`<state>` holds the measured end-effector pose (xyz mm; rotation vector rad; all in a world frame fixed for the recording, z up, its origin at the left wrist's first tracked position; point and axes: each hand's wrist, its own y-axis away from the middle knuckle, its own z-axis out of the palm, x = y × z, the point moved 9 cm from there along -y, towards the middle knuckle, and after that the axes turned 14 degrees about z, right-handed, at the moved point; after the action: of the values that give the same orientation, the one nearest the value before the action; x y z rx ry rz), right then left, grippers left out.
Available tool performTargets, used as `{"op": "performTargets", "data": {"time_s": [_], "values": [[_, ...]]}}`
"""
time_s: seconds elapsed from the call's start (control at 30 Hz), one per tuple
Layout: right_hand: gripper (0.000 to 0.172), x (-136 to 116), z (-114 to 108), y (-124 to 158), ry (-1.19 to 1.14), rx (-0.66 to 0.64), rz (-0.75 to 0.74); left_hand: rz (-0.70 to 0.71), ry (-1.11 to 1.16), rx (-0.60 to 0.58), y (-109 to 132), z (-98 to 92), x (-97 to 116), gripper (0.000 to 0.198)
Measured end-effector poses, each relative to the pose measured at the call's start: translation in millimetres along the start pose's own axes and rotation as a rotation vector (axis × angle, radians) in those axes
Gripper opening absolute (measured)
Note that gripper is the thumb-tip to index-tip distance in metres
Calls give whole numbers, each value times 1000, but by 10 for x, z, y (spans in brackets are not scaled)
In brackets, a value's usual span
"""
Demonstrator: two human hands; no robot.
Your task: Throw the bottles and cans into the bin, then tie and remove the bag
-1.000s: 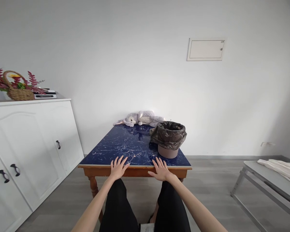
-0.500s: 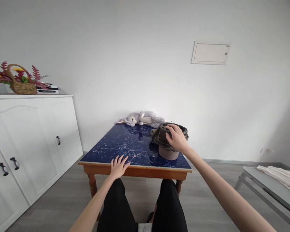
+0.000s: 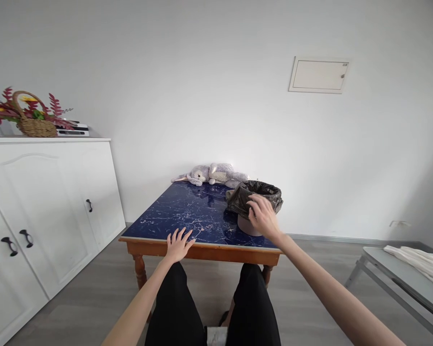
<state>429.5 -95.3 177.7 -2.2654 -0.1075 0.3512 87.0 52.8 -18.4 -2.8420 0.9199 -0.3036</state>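
Plainly, the black-clad legs (image 3: 254, 307) come nearest, the knees at the front of the counter (image 3: 173, 211), which seems to leave both arms free to work over its edge. The left hand (image 3: 178, 247) lies at that edge with its fingers spread, holding nothing; probably it serves as a light brace. The right hand (image 3: 265, 217) is raised at the near side of the bin (image 3: 246, 227), its fingers loosely bent toward the bag (image 3: 240, 199); whether they touch or pinch the plastic I cannot tell. The bin stands upright on the right part of the counter, close to the right edge, so little top lies beyond it on that side, and a far wider stretch of blue runs to its left. Its mouth faces up, and the bag is folded out over the rim, likely to keep it from slipping inside. Behind, the toy rabbit (image 3: 222, 174) lies lengthwise along the far edge, near the wall (image 3: 202, 96), which limits reach that way. Well off to the left is the cabinet (image 3: 25, 192), topped by a flower basket (image 3: 38, 128); to the right, a cloth (image 3: 422, 262) lies on a grey stand (image 3: 386, 260).
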Motion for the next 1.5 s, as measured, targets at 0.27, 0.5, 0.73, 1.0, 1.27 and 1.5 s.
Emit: {"op": "performTargets", "data": {"time_s": [0.27,0.5,0.73,1.0,1.27,1.5], "values": [[54,-614,1101,718,-28,-500,-159,-8,24,-39,6,18,-16,73],[72,-481,1747,833,-29,-667,35,21,57,-134,-50,24,-100,84],[78,-303,2324,815,2,-711,196,42,90,-264,-289,91,-370,96],[76,-241,2480,569,-17,-645,253,-51,74,-329,-799,223,-567,98],[71,-242,2380,485,-67,-568,305,-54,27,-349,-1419,362,-606,105],[62,-221,2307,406,-128,-474,333,-57,-54,-305,-1758,425,-387,109]]}}
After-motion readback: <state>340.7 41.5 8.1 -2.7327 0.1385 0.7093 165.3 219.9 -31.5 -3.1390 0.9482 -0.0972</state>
